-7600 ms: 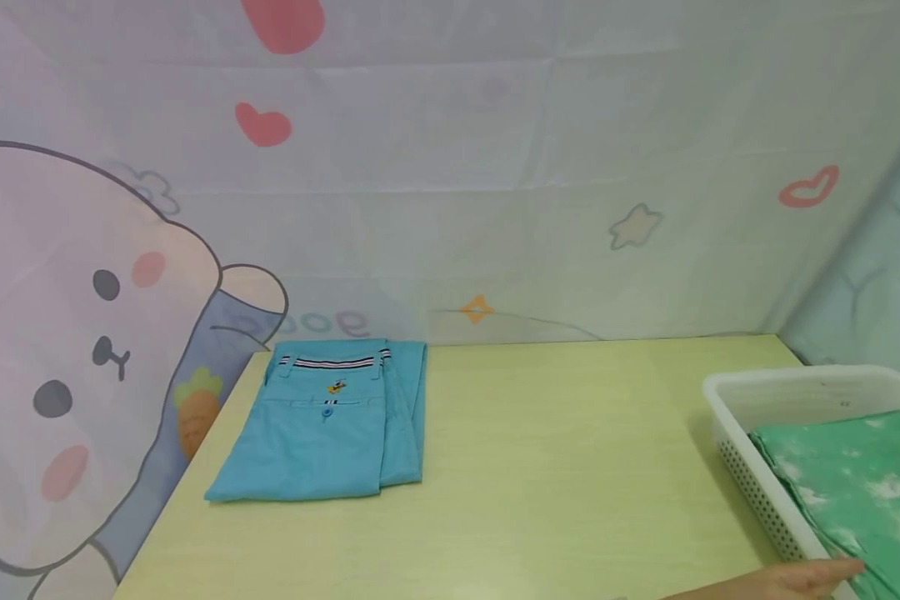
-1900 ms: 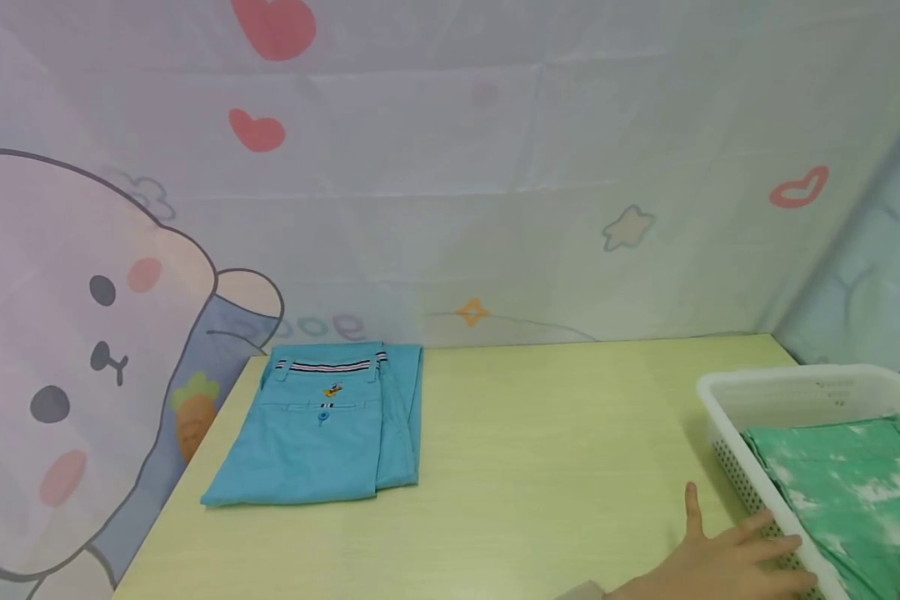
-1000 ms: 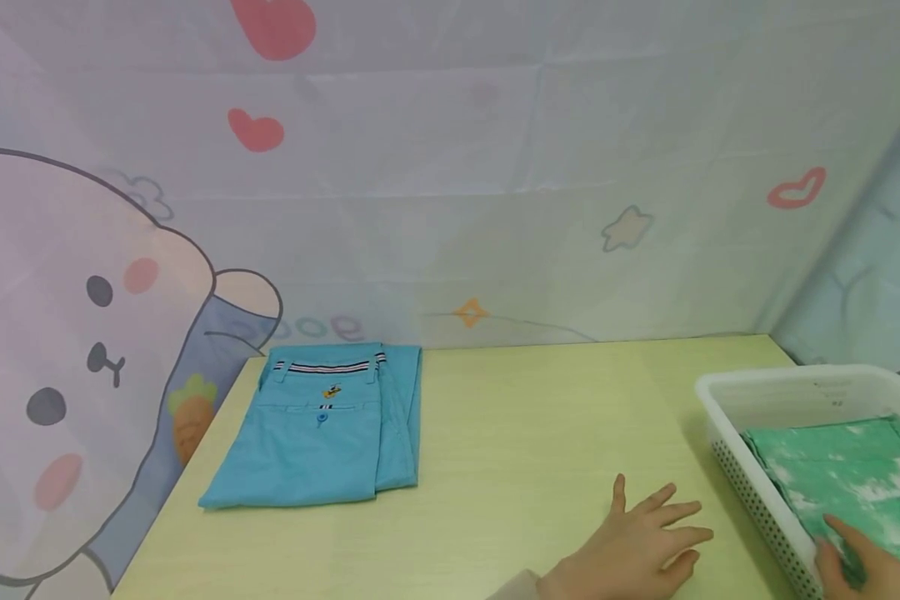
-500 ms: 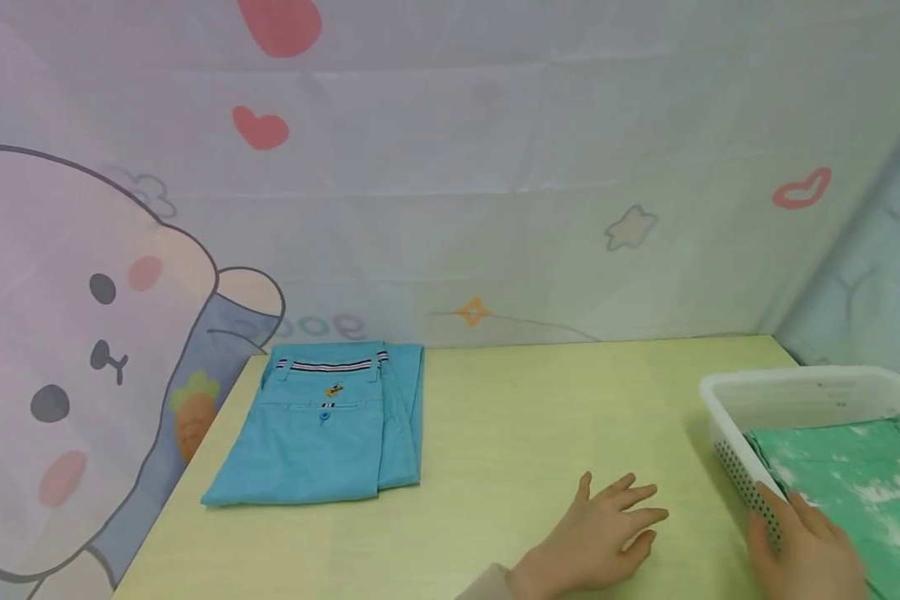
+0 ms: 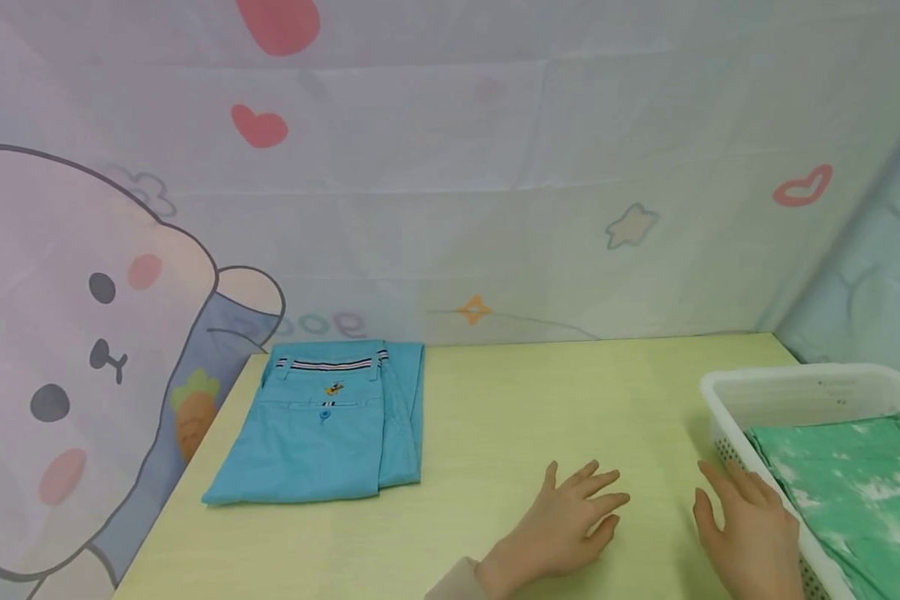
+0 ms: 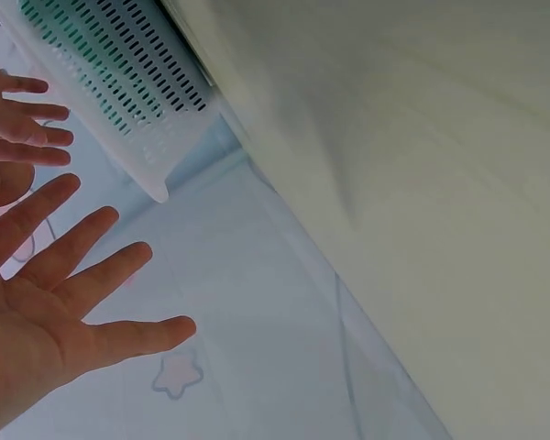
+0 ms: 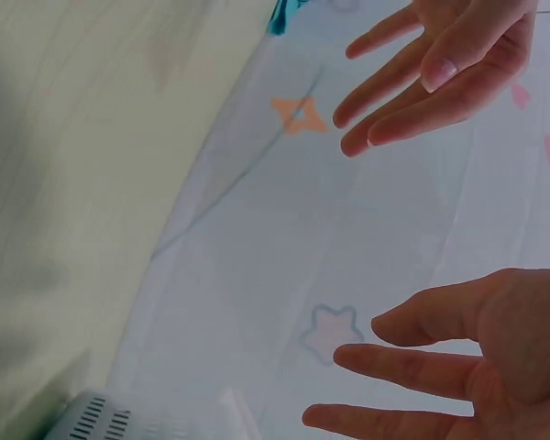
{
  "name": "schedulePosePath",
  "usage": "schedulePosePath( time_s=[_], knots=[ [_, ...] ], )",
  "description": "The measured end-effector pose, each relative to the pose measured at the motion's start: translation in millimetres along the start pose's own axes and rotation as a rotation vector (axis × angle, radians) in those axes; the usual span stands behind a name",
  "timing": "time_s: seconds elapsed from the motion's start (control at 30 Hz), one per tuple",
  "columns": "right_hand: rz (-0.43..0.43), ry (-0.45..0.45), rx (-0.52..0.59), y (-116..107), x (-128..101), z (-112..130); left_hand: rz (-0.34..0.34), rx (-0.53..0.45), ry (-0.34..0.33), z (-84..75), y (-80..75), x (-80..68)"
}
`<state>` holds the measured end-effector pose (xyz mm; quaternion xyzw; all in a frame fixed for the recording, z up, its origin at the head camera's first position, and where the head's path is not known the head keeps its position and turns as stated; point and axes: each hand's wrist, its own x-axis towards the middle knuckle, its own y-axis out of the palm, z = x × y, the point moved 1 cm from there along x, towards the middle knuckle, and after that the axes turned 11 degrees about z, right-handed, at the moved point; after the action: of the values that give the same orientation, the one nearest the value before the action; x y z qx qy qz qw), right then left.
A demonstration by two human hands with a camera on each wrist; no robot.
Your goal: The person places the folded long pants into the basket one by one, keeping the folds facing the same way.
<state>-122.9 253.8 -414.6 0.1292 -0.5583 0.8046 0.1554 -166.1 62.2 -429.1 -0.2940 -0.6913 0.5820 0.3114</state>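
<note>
My left hand point(image 5: 558, 525) hovers over the front middle of the table with its fingers spread and nothing in them. To its right, my right hand point(image 5: 750, 533) is beside the basket's left wall, fingers extended and holding nothing. Folded green-and-white tie-dye cloth point(image 5: 862, 483) lies inside the white plastic basket point(image 5: 727, 417). In the left wrist view, the left hand point(image 6: 64, 293) shows spread fingers below the basket's perforated wall point(image 6: 128, 73). The right wrist view shows the right hand point(image 7: 458, 367) and, above it, the other hand, both empty.
Folded light-blue trousers point(image 5: 315, 442) with a striped waistband lie at the table's back left. The pale yellow-green table point(image 5: 540, 408) ends at a cartoon-printed cloth backdrop point(image 5: 450, 167). The basket stands at the table's right side.
Both hands have moved left, away from the basket; the right hand has come out from over the green cloth. The cloth stays in the basket and the blue trousers have not moved.
</note>
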Motion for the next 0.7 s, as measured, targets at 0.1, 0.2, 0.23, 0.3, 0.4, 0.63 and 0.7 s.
schedulePosePath(
  time_s=[0.1,0.2,0.23,0.3,0.4,0.63,0.7],
  knots=[
    [-0.007,-0.032,0.001,3.5,2.7,3.6,-0.008,-0.007,-0.003,3.3,-0.2,-1.9],
    [-0.02,-0.079,-0.005,7.6,5.4,6.6,-0.033,0.009,-0.006,6.2,-0.2,-3.5],
    [-0.019,-0.089,-0.006,9.4,5.8,7.4,-0.043,0.016,-0.007,7.2,-0.2,-4.2],
    [-0.011,-0.105,-0.001,12.7,6.7,9.1,-0.057,0.025,-0.014,9.3,-0.8,-6.3],
    [0.003,-0.115,0.016,17.5,7.6,11.4,-0.064,0.011,-0.023,12.2,-2.1,-9.4],
    [-0.059,-0.189,0.036,28.1,10.1,16.1,-0.053,-0.028,-0.039,16.6,-6.8,-15.0],
    [-0.07,-0.209,0.034,30.4,11.3,17.9,-0.055,-0.03,-0.045,17.6,-9.0,-16.2]
  ],
)
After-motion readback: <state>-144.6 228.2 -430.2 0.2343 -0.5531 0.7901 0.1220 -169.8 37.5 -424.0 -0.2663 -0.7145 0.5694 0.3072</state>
